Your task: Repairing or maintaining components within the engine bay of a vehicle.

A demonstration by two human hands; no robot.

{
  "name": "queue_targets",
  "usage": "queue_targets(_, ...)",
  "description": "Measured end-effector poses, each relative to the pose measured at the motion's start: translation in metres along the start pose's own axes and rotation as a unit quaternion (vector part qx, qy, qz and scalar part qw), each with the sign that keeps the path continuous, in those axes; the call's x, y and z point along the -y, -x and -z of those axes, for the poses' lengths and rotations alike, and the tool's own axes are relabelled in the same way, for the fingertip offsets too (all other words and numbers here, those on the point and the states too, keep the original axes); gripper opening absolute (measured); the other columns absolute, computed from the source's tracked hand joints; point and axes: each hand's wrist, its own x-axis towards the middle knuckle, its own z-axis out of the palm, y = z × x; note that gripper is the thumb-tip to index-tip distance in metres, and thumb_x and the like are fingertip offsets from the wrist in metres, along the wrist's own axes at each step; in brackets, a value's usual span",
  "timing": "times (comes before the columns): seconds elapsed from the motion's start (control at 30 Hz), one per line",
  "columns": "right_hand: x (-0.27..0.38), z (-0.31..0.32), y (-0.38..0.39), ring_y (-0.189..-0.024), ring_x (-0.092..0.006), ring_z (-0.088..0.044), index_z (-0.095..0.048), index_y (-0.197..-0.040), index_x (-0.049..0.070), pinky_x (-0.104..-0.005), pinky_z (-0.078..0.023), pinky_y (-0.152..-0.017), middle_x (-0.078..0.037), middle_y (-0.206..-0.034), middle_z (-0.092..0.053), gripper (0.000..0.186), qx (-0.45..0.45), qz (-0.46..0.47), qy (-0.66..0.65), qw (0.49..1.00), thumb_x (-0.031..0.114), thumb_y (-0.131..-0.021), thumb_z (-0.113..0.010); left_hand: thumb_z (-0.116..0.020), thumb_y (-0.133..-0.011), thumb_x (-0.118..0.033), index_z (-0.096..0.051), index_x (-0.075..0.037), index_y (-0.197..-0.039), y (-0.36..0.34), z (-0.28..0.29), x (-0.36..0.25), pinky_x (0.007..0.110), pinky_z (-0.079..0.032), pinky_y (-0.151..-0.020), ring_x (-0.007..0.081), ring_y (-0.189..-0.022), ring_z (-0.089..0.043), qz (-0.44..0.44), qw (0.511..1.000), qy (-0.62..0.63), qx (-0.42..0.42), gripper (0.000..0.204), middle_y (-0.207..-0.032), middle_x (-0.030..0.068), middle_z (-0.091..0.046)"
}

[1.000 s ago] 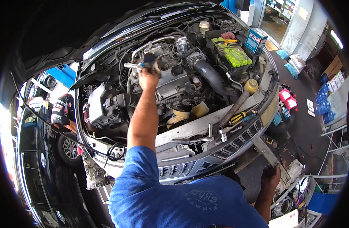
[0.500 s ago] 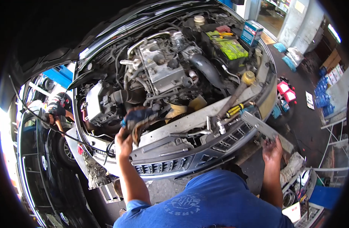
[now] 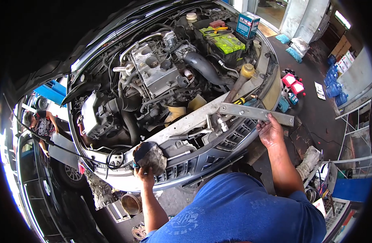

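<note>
In front of the car's grille, my left hand (image 3: 144,175) is closed around a crumpled, stained rag (image 3: 155,160), grey with a dark patch. My right hand (image 3: 270,133) grips a flat metal bar (image 3: 250,113) with holes along it, fingers at its near edge. The bar's left end hangs over the front panel (image 3: 182,121) of the open engine bay, by a yellow-and-black-handled screwdriver (image 3: 238,101). Below that end lie a ratchet-like metal tool (image 3: 194,134) and a shiny socket-like piece (image 3: 222,124). The engine (image 3: 159,73) is exposed beyond.
A teal box (image 3: 247,25) stands by the yellow-green-topped battery (image 3: 224,40). A yellow-capped reservoir (image 3: 247,71) rises at the right. Another person (image 3: 44,123) is beside a dark car (image 3: 36,178) at left. Blue water jugs (image 3: 335,87) and a metal rack (image 3: 356,160) are at right.
My left hand has come back toward me with the rag, from over the engine bay edge to the grille. My right hand has moved left, and the bar has swung flatter.
</note>
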Motion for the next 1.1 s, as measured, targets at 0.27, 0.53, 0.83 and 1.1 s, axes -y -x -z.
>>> queue_targets(0.27, -0.004, 0.007, 0.0, -0.081, -0.0198, -0.058, -0.061, -0.096, 0.014, -0.038, -0.046, -0.07, -0.002, -0.089, -0.062, 0.019, -0.009, -0.011, -0.028, 1.0, 0.023, -0.083, -0.069, -0.065, -0.074, -0.024, -0.058, 0.0, -0.102, -0.009, 0.001, -0.019, 0.048, -0.041, -0.094, 0.0413, -0.112, -0.048, 0.042, 0.985, 0.037, -0.165, 0.038, -0.127, 0.0246, -0.044)
queue_targets(0.53, -0.012, 0.012, 0.013, -0.081, -0.0234, -0.059, -0.06, -0.099, 0.011, -0.0385, -0.048, -0.067, -0.006, -0.092, -0.063, 0.023, 0.002, 0.005, -0.04, 0.999, 0.021, -0.082, -0.071, -0.069, -0.084, -0.035, -0.049, 0.0, -0.119, -0.037, -0.004, -0.093, 0.044, -0.042, -0.093, 0.033, -0.106, -0.05, -0.098, 0.954, 0.135, -0.249, 0.053, -0.117, 0.0197, -0.05)
queue_targets(0.83, -0.027, 0.007, 0.038, -0.075, -0.0241, -0.062, -0.064, -0.098, 0.007, -0.0389, -0.05, -0.06, -0.008, -0.09, -0.066, 0.021, 0.002, 0.023, -0.04, 0.999, 0.02, -0.082, -0.07, -0.059, -0.09, -0.013, -0.061, 0.001, -0.104, -0.025, -0.069, -0.197, 0.031, -0.049, -0.074, 0.0191, -0.08, -0.06, -0.059, 0.843, 0.503, 0.181, 0.02, -0.092, 0.0103, -0.065)
queue_targets(1.1, -0.033, 0.027, 0.055, -0.075, -0.0219, -0.061, -0.064, -0.095, 0.007, -0.0368, -0.05, -0.061, -0.007, -0.087, -0.065, 0.019, -0.001, 0.057, -0.037, 0.998, 0.019, -0.082, -0.071, -0.067, -0.086, -0.031, -0.061, 0.0, -0.104, 0.02, -0.108, -0.274, 0.029, -0.045, -0.063, 0.0186, -0.072, -0.06, 0.027, 0.675, 0.509, 0.533, 0.036, -0.093, 0.0127, -0.068)
